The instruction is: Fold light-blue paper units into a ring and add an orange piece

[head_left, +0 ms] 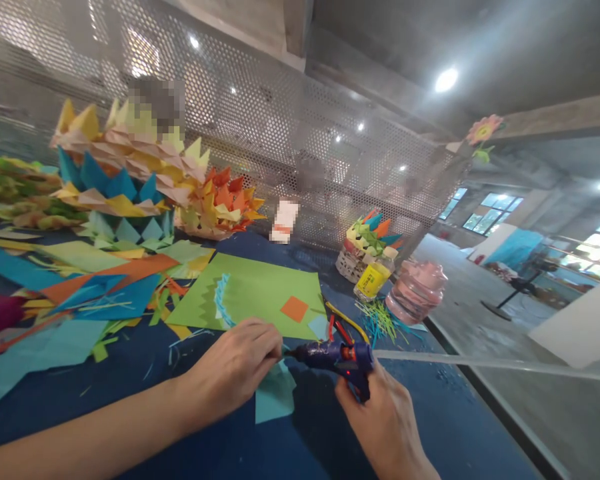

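Note:
My right hand (387, 417) is wrapped round the grip of a dark blue hot glue gun (337, 357), with a long clear glue stick (440, 360) running out of its back to the right. The gun's nozzle points left and meets the fingertips of my left hand (247, 360). Those fingers are pinched together, and what lies between them is mostly hidden. A light blue piece of paper (275, 393) lies just below them. Beyond my left hand, a green sheet (260, 287) carries a curved light blue folded-paper strip (223, 300) and an orange paper square (294, 309).
Loose coloured paper and scraps (105, 287) cover the table's left side. Folded-paper baskets (120, 193) stand behind them. Scissors with a yellow handle (350, 320), a yellow-labelled bottle (374, 280) and a pink bottle (416, 291) are at right. A perforated metal screen (260, 113) borders the back.

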